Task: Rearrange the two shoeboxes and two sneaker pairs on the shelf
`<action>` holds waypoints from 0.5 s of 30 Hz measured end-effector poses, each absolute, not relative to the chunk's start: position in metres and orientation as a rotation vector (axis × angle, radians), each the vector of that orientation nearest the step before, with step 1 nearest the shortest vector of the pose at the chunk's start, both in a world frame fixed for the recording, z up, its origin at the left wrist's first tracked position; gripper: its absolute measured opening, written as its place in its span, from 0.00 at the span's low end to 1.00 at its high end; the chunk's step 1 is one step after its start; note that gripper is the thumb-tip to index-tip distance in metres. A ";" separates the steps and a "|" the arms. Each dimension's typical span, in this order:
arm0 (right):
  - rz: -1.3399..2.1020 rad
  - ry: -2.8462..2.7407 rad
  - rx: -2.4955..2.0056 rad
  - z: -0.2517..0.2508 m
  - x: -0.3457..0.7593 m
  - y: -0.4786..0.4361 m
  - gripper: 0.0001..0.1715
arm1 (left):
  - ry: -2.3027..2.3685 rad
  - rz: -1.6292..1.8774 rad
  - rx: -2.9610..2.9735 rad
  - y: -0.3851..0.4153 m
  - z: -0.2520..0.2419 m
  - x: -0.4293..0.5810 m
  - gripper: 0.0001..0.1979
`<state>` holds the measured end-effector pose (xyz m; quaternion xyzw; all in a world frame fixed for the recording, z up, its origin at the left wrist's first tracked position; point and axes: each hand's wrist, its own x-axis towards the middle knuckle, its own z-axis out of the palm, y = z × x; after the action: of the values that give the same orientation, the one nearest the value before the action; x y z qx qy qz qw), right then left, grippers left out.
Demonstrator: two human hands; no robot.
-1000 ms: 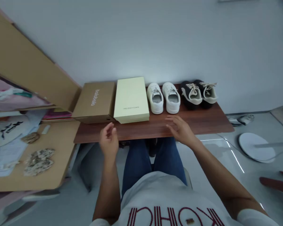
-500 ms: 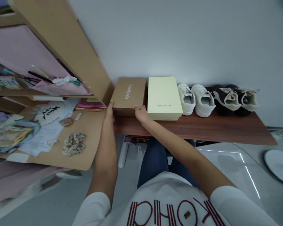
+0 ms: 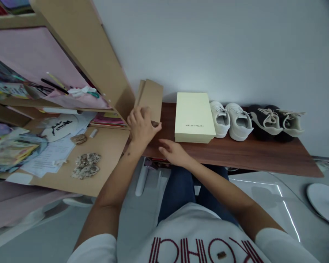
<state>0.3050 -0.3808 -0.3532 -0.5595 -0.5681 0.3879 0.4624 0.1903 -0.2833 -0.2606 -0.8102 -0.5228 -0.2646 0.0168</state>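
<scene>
A brown cardboard shoebox [image 3: 152, 98] stands tipped up on its narrow side at the left end of the dark wooden bench, its printed top out of sight. My left hand [image 3: 141, 126] grips its near end, fingers over the left and thumb at the lower right. Just in front and to the right, my right hand [image 3: 173, 150] is open above the bench edge, thumb apart from the fingers, touching nothing. Right of the brown box, with bare wood between, lies a closed pale yellow shoebox [image 3: 194, 111].
White sneakers [image 3: 231, 120] and black-and-cream sneakers [image 3: 276, 120] line the wooden bench [image 3: 249, 157] farther right. A tall shelf panel [image 3: 109, 65] rises beside the brown box. On the left desk [image 3: 109, 160] are papers, a cap and a scrunchie [image 3: 86, 165]. Wall behind.
The brown shoebox has gone from lying flat to standing on its side. My left hand has moved onto its near end; my right hand has let go and drawn back toward me.
</scene>
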 end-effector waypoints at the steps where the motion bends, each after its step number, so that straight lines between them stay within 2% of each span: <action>1: 0.770 -1.525 -1.387 -0.345 0.323 -0.396 0.22 | -1.546 -0.742 -2.560 -0.287 -0.266 0.197 0.37; 4: 0.193 -1.569 -1.671 -0.331 0.380 -0.426 0.20 | -1.310 -0.557 -2.687 -0.289 -0.293 0.206 0.34; 7: -0.084 -1.503 -1.951 -0.338 0.422 -0.432 0.27 | -1.053 -0.448 -2.851 -0.286 -0.323 0.203 0.31; 11: -0.076 -1.525 -1.913 -0.360 0.442 -0.430 0.33 | -0.956 -0.484 -3.001 -0.299 -0.347 0.196 0.31; 15: 0.063 -1.157 -1.831 -0.369 0.446 -0.428 0.39 | -1.265 -0.851 -3.061 -0.329 -0.361 0.222 0.31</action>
<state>0.4457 -0.4280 -0.3691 -0.7468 -0.4716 0.0255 0.4683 0.2224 -0.3288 -0.3609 -0.8865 -0.3663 -0.2464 -0.1384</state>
